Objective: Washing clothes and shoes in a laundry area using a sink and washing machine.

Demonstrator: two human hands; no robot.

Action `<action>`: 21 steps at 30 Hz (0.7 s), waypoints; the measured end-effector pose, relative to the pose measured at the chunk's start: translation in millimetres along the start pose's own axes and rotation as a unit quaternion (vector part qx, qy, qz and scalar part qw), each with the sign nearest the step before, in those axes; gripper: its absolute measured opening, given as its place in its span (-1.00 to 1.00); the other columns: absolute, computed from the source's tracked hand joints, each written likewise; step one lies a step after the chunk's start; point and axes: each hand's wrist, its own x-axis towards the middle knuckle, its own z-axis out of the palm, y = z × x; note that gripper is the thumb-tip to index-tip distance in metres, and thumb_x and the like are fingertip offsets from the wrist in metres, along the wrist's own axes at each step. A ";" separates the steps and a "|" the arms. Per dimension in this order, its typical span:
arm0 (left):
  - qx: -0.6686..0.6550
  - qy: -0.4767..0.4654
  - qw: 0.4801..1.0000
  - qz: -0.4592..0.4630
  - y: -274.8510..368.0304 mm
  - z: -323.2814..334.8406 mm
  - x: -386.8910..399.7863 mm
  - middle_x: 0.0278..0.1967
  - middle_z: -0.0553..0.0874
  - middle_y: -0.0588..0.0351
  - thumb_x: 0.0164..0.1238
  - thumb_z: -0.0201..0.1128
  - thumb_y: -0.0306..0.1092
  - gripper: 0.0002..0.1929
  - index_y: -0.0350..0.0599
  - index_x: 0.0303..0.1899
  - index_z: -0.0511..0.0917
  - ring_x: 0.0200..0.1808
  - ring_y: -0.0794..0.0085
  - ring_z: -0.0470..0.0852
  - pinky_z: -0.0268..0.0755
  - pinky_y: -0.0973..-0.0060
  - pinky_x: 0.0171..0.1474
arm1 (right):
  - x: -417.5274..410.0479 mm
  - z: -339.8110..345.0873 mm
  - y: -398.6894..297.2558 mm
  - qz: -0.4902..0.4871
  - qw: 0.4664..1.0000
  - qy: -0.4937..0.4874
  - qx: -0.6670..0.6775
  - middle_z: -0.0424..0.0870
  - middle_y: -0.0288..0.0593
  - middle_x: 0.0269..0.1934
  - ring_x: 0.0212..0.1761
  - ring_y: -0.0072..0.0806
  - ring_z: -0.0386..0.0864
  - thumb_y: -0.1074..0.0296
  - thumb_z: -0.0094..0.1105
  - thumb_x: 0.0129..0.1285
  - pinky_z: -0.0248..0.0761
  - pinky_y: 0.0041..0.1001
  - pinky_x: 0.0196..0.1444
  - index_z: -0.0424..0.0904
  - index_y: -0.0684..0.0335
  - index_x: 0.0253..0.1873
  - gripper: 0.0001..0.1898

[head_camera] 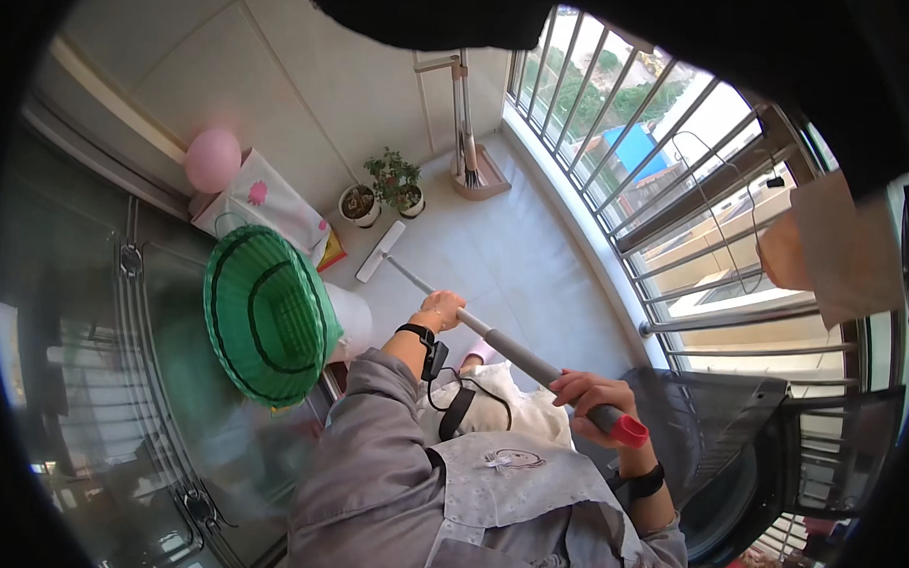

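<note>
A flat mop with a white head rests on the pale tiled floor, beside the potted plants. Its long handle runs from the head toward my body and ends in a red cap. My left hand is closed around the thinner, lighter part of the pole. Near the red end, my right hand grips the thick grey part. Both wrists wear black straps, and a small device with a cable sits at the left one.
Left stand a green woven basket, a pink balloon and a white box. Two potted plants and a dustpan with a broom line the far wall. A barred window and a dark washing machine are at right.
</note>
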 end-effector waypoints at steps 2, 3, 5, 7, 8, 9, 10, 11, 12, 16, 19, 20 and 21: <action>0.003 -0.037 0.999 -0.032 -15.9 -3.8 22.4 -0.29 0.60 0.13 0.01 0.15 -0.22 -0.90 0.12 -0.43 0.58 -0.08 0.27 0.50 0.22 0.30 0.12 | 26.9 1.8 12.4 0.010 1.000 0.010 -0.005 0.59 -0.13 -0.33 -0.14 -0.21 0.54 0.54 0.22 -0.10 0.25 -0.17 0.12 0.41 0.25 -0.51 -0.86; 0.001 -0.041 0.999 -0.033 -19.2 -4.2 29.6 -0.29 0.60 0.13 0.01 0.15 -0.22 -0.90 0.12 -0.43 0.58 -0.08 0.27 0.50 0.22 0.30 0.12 | 37.0 1.1 17.6 0.015 1.000 0.012 -0.005 0.59 -0.13 -0.34 -0.15 -0.21 0.54 0.54 0.23 -0.10 0.25 -0.17 0.12 0.40 0.26 -0.51 -0.86; 0.021 -0.009 1.000 -0.012 -15.2 -2.8 46.2 -0.29 0.60 0.15 0.01 0.14 -0.23 -0.90 0.13 -0.41 0.58 -0.06 0.27 0.50 0.14 0.19 0.18 | 42.4 -9.4 14.9 0.021 0.998 0.050 -0.014 0.58 -0.13 -0.39 -0.19 -0.22 0.55 0.53 0.23 -0.11 0.27 -0.18 0.10 0.39 0.27 -0.54 -0.84; 0.011 -0.035 0.999 0.034 3.1 2.7 69.7 -0.28 0.62 0.15 0.02 0.12 -0.23 -0.87 0.13 -0.37 0.59 -0.06 0.27 0.51 0.08 0.15 0.21 | 37.1 -22.4 7.7 0.037 0.990 0.131 -0.020 0.58 -0.13 -0.46 -0.24 -0.24 0.56 0.50 0.23 -0.11 0.30 -0.18 0.07 0.39 0.27 -0.55 -0.85; -0.006 -0.032 0.997 0.066 18.2 4.9 78.6 -0.30 0.63 0.11 0.03 0.10 -0.24 -0.85 0.13 -0.35 0.59 -0.09 0.25 0.54 0.07 0.17 0.22 | 32.3 -28.7 0.4 0.050 0.983 0.175 -0.025 0.56 -0.13 -0.54 -0.30 -0.26 0.56 0.40 0.23 -0.12 0.32 -0.19 0.03 0.39 0.26 -0.59 -0.82; -0.012 -0.051 0.993 0.101 37.3 5.2 86.7 -0.32 0.63 0.11 0.03 0.11 -0.23 -0.86 0.12 -0.37 0.59 -0.13 0.25 0.56 0.13 0.19 0.18 | 24.7 -34.0 -9.0 0.053 0.976 0.206 -0.042 0.55 -0.14 -0.56 -0.33 -0.28 0.56 0.36 0.23 -0.12 0.33 -0.19 0.01 0.38 0.25 -0.61 -0.80; -0.019 -0.068 0.989 0.133 58.4 5.3 91.7 -0.35 0.64 0.11 0.03 0.12 -0.22 -0.86 0.10 -0.38 0.59 -0.17 0.24 0.57 0.18 0.20 0.13 | 15.3 -39.5 -18.7 0.056 0.969 0.232 -0.058 0.54 -0.14 -0.58 -0.37 -0.30 0.55 0.33 0.22 -0.12 0.35 -0.19 -0.01 0.38 0.24 -0.62 -0.79; -0.037 -0.072 0.983 0.168 82.0 4.1 93.6 -0.36 0.64 0.11 0.03 0.13 -0.21 -0.86 0.10 -0.39 0.59 -0.20 0.23 0.59 0.24 0.21 0.05 | 2.6 -44.0 -28.5 0.047 0.962 0.262 -0.069 0.52 -0.14 -0.60 -0.43 -0.31 0.54 0.30 0.22 -0.12 0.36 -0.19 -0.05 0.37 0.24 -0.64 -0.77; -0.056 -0.075 0.975 0.200 107.4 6.3 94.3 -0.37 0.64 0.11 0.02 0.14 -0.19 -0.86 0.09 -0.39 0.59 -0.23 0.23 0.60 0.30 0.23 -0.02 | -9.3 -48.9 -40.5 0.038 0.953 0.289 -0.080 0.51 -0.15 -0.63 -0.48 -0.33 0.53 0.28 0.22 -0.13 0.38 -0.20 -0.08 0.35 0.23 -0.66 -0.75; -0.122 -0.072 0.948 0.286 214.0 7.2 84.4 -0.42 0.64 0.09 0.03 0.16 -0.14 -0.83 0.06 -0.42 0.61 -0.30 0.19 0.62 0.42 0.26 -0.24 | -38.0 -69.6 -99.5 0.005 0.926 0.359 -0.119 0.41 -0.20 -0.71 -0.61 -0.40 0.42 0.26 0.16 -0.09 0.39 -0.32 -0.26 0.26 0.18 -0.66 -0.73; -0.152 -0.082 0.938 0.301 263.2 0.7 72.5 -0.43 0.64 0.10 0.02 0.13 -0.18 -0.84 0.04 -0.43 0.61 -0.30 0.24 0.62 0.32 0.29 -0.19 | -53.2 -76.4 -121.3 -0.008 0.899 0.412 -0.151 0.34 -0.24 -0.74 -0.65 -0.44 0.35 0.23 0.16 -0.06 0.35 -0.37 -0.33 0.21 0.16 -0.62 -0.71; -0.143 -0.083 0.935 0.314 272.1 1.3 73.0 -0.44 0.64 0.11 0.00 0.13 -0.19 -0.84 0.05 -0.44 0.61 -0.31 0.25 0.62 0.29 0.30 -0.18 | -56.1 -76.5 -122.2 -0.019 0.896 0.415 -0.158 0.31 -0.27 -0.74 -0.66 -0.47 0.30 0.19 0.18 -0.05 0.31 -0.40 -0.35 0.20 0.15 -0.58 -0.68; -0.131 -0.085 0.931 0.329 277.4 0.0 71.7 -0.45 0.64 0.12 -0.01 0.12 -0.21 -0.85 0.07 -0.45 0.62 -0.31 0.27 0.62 0.25 0.32 -0.16 | -59.6 -76.6 -123.3 -0.016 0.897 0.413 -0.157 0.31 -0.27 -0.74 -0.66 -0.47 0.30 0.19 0.18 -0.05 0.31 -0.40 -0.35 0.20 0.15 -0.58 -0.68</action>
